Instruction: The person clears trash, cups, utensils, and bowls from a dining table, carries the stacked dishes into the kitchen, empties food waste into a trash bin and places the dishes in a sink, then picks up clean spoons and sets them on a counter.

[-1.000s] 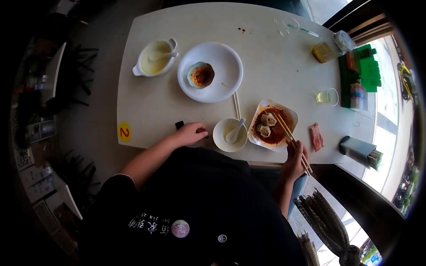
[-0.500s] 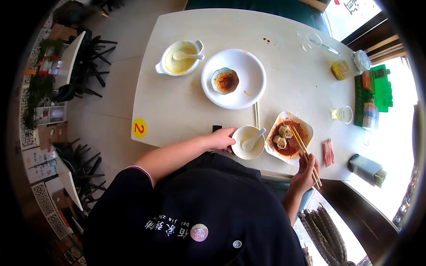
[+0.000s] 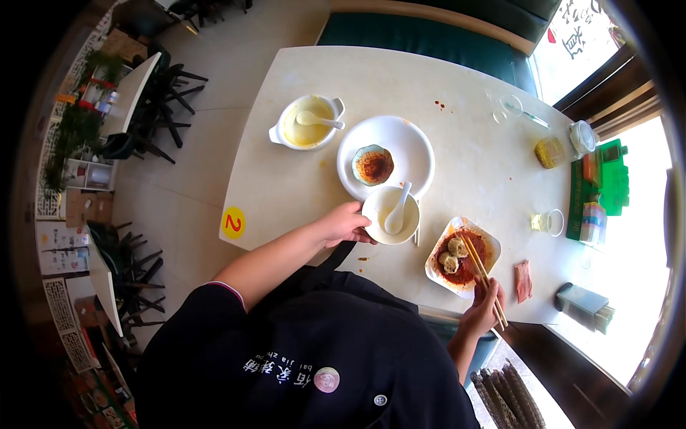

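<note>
Noted at left: bare left hand (image 3: 348, 224) in a narrow grip on the left side of a small round white bowl (image 3: 376, 213). Inside it, a white spoon (image 3: 396, 218) with its handle toward the far rim. Placed at the near edge of a large round white plate (image 3: 420, 154), overlapping it in this view; cannot tell whether lifted or resting.

Noted at right: bare right hand (image 3: 486, 297) closed around a pair of slim, light-brown chopsticks (image 3: 476, 262), slanting away over a square white tray (image 3: 444, 283) smeared with red sauce. In the tray, near the chopstick tips, two pale, roundish dumplings (image 3: 456, 247). Cannot tell whether in contact with the tips.

On the large plate: a small, pale green, scallop-edged dish (image 3: 357, 161) with reddish-brown residue. Beyond the left hand: a white two-handled bowl (image 3: 283, 123) with yellowish contents and a second white spoon (image 3: 311, 119).

Right of the tray, on the off-white table (image 3: 300, 193): a crumpled pinkish-red packet (image 3: 523, 280) and, farther off, a clear cup (image 3: 547, 222) with pale yellow liquid. Near the left table edge: a round yellow sticker (image 3: 233, 223).
</note>
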The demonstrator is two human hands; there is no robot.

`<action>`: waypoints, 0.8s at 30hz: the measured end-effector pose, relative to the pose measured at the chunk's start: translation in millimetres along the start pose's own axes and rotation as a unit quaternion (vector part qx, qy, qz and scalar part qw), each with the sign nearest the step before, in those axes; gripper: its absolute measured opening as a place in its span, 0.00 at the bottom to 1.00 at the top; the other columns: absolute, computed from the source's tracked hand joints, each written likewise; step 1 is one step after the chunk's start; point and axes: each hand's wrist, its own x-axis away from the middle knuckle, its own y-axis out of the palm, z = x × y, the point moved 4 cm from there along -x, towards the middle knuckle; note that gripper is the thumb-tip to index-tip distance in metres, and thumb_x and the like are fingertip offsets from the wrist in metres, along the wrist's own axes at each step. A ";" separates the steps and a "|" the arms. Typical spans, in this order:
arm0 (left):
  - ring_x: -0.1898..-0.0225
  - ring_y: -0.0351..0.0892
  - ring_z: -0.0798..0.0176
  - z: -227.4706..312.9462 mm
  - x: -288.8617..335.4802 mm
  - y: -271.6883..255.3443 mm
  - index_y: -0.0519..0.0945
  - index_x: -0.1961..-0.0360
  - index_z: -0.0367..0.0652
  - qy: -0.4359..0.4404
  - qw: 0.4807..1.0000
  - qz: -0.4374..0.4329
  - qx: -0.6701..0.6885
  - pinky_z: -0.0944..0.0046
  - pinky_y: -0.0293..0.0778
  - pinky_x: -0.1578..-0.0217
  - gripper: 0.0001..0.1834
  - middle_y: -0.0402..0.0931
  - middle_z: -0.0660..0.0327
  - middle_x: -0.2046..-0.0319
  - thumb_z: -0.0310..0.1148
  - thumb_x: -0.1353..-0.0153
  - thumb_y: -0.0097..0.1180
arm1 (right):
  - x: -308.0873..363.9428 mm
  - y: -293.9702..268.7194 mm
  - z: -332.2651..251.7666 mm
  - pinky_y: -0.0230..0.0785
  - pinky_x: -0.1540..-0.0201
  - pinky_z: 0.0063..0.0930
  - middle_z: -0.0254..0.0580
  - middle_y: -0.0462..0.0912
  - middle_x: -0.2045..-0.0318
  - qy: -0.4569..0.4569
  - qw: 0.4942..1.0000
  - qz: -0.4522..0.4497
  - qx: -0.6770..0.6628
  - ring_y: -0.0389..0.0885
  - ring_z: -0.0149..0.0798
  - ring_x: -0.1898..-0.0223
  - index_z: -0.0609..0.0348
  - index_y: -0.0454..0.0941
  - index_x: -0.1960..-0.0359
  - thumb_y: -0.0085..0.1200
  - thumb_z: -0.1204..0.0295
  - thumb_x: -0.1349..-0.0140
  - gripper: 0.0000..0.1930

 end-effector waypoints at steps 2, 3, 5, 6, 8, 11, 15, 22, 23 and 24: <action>0.62 0.78 0.58 9.7 -8.0 6.8 0.61 0.48 0.35 0.009 1.000 0.006 0.001 0.62 0.75 0.60 0.19 0.73 0.52 0.59 0.25 0.42 0.41 | 0.5 2.2 -1.6 0.75 0.63 0.23 0.51 0.78 0.68 0.000 1.000 -0.004 0.001 0.81 0.40 0.67 0.70 0.71 0.63 0.47 0.72 0.38 0.10; 0.62 0.78 0.58 12.2 -13.3 7.8 0.61 0.48 0.35 0.013 1.000 0.009 0.001 0.62 0.75 0.60 0.19 0.73 0.52 0.59 0.25 0.42 0.41 | 0.5 2.7 -2.0 0.75 0.63 0.23 0.51 0.78 0.68 -0.001 1.000 -0.009 -0.001 0.81 0.40 0.67 0.70 0.71 0.63 0.47 0.72 0.38 0.10; 0.61 0.78 0.57 14.3 -24.0 6.1 0.61 0.48 0.37 0.018 0.998 0.021 0.052 0.63 0.74 0.58 0.19 0.73 0.54 0.57 0.26 0.41 0.42 | 1.0 0.0 -1.9 0.74 0.64 0.22 0.51 0.78 0.68 0.011 1.000 0.003 0.001 0.81 0.40 0.67 0.69 0.71 0.63 0.47 0.71 0.38 0.11; 0.61 0.78 0.57 16.9 -26.6 6.0 0.62 0.49 0.37 0.025 0.997 0.035 0.063 0.63 0.74 0.58 0.18 0.73 0.53 0.58 0.26 0.41 0.42 | 1.3 -1.0 -3.4 0.74 0.64 0.22 0.50 0.78 0.68 0.012 1.000 0.005 0.007 0.80 0.40 0.67 0.69 0.70 0.63 0.47 0.70 0.38 0.11; 0.61 0.78 0.57 21.6 -29.5 6.5 0.62 0.50 0.37 0.041 0.997 0.040 0.061 0.63 0.74 0.58 0.17 0.73 0.53 0.58 0.26 0.41 0.42 | 2.3 -6.3 -4.1 0.74 0.64 0.22 0.50 0.78 0.68 0.000 1.000 0.006 0.003 0.80 0.40 0.67 0.69 0.70 0.63 0.47 0.70 0.38 0.11; 0.61 0.78 0.56 34.2 -21.4 3.2 0.63 0.51 0.37 0.062 0.995 0.041 0.064 0.63 0.74 0.59 0.17 0.73 0.52 0.58 0.27 0.41 0.43 | 3.6 -13.0 -6.3 0.74 0.62 0.22 0.49 0.76 0.67 -0.007 1.000 0.022 0.004 0.80 0.40 0.65 0.69 0.70 0.62 0.49 0.70 0.39 0.12; 0.61 0.78 0.54 59.8 1.4 -14.8 0.63 0.52 0.35 0.106 0.989 0.028 0.099 0.63 0.75 0.61 0.16 0.73 0.51 0.60 0.26 0.42 0.43 | 2.8 -17.5 -8.3 0.73 0.61 0.22 0.48 0.76 0.66 -0.008 1.000 0.023 -0.004 0.80 0.40 0.65 0.69 0.70 0.62 0.49 0.70 0.39 0.12; 0.74 0.73 0.68 99.8 27.8 -151.5 0.70 0.61 0.33 0.173 0.934 0.311 -0.033 0.68 0.72 0.72 0.13 0.75 0.54 0.71 0.27 0.43 0.35 | -0.2 -9.9 -8.5 0.73 0.61 0.23 0.48 0.77 0.67 -0.007 1.000 -0.003 0.003 0.80 0.39 0.65 0.69 0.70 0.62 0.48 0.71 0.39 0.11; 0.76 0.72 0.69 106.7 27.6 -164.2 0.70 0.63 0.33 0.175 0.909 0.368 -0.087 0.69 0.71 0.74 0.13 0.75 0.55 0.74 0.28 0.43 0.34 | -1.3 -8.6 -7.8 0.74 0.61 0.23 0.49 0.77 0.67 -0.013 1.000 -0.004 0.003 0.80 0.40 0.65 0.69 0.70 0.62 0.48 0.71 0.39 0.11; 0.76 0.72 0.69 111.3 25.6 -176.4 0.70 0.63 0.33 0.177 0.909 0.368 -0.086 0.69 0.71 0.74 0.13 0.75 0.55 0.74 0.28 0.43 0.34 | -1.7 -5.0 -8.2 0.74 0.61 0.23 0.49 0.77 0.67 -0.008 1.000 -0.008 0.010 0.80 0.40 0.65 0.69 0.69 0.62 0.48 0.71 0.38 0.11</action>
